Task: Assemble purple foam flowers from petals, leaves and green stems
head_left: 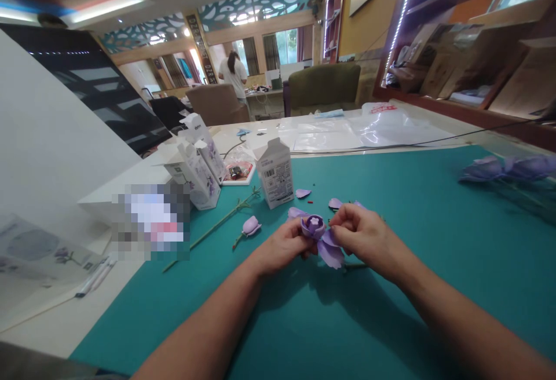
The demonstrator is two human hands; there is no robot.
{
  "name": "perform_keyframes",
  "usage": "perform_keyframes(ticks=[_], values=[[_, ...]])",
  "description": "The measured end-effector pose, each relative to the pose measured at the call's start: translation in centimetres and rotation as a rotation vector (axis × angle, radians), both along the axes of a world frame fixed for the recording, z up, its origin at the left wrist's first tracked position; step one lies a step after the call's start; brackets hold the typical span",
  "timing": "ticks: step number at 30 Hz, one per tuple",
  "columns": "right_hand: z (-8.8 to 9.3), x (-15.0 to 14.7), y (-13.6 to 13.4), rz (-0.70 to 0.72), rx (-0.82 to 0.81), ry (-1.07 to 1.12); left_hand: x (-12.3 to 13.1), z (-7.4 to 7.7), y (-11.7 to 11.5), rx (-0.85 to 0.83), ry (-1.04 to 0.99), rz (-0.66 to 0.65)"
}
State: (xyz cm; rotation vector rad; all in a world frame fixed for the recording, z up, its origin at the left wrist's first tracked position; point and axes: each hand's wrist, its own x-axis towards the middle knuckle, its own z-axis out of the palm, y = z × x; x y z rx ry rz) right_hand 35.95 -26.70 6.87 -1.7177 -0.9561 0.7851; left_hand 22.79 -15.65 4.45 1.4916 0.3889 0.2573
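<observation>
A partly built artificial purple flower point(313, 226) with a pale centre is held by my left hand point(284, 247), its thumb and fingers closed round the base. My right hand point(362, 238) pinches at the flower's right side, above a large drooping petal point(330, 252); its fingertips partly cover what they grip. Behind my hands, a loose petal point(303, 193) and a small red piece point(310, 202) lie on the green mat point(356, 322). A purple bud point(251, 226) on a short stem rests left of my hands, beside a long green stem point(212, 229).
A white carton point(277, 174) stands behind my hands. More cartons point(193, 174) stand at the left near a white tray point(238, 172). Finished purple flowers point(508, 168) lie at the far right. Clear plastic sheets point(330, 134) cover the back table. A person point(234, 73) stands far behind.
</observation>
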Motion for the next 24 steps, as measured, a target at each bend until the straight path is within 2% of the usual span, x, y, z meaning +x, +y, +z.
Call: perform_keyframes(ticks=[6, 11, 19, 24], values=[[-0.2, 0.0, 0.0, 0.002, -0.010, -0.007, -0.1, -0.3, 0.1, 0.004, -0.027, -0.037], [-0.4, 0.0, 0.2, 0.001, 0.001, 0.019, 0.0, -0.5, 0.2, 0.007, -0.025, -0.019], [-1.7, 0.0, 0.6, -0.026, 0.050, 0.246, 0.0, -1.0, 0.6, 0.023, -0.104, 0.109], [-1.7, -0.3, 0.6, -0.023, 0.051, 0.283, -0.1, -0.9, 0.5, 0.057, -0.082, 0.134]])
